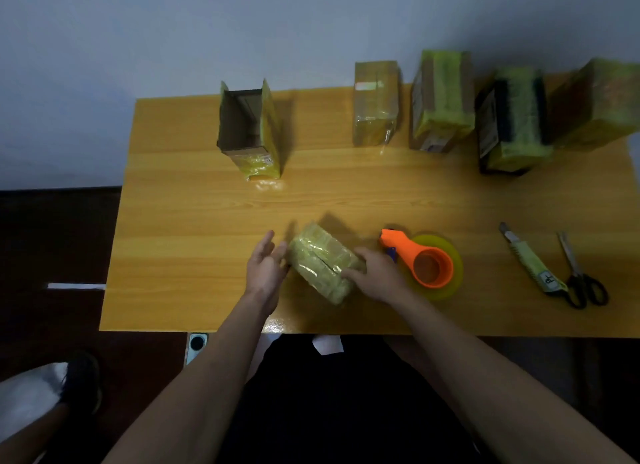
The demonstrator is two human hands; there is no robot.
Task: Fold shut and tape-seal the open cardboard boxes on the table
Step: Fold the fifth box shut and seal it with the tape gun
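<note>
Nearest, the left hand (266, 268) has straight, relaxed fingers touching the left end of a small taped box (323, 262) lying near the table's (180, 221) front edge; the right hand (375, 276) rests fingers over its right end. Farther back left, an open box (247, 131) stands with flaps up. Right of the hands lie an orange tape dispenser (424, 261), a utility knife (530, 261) with an unreadable label, and scissors (580, 276). Four taped boxes (443, 100) line the back right.
</note>
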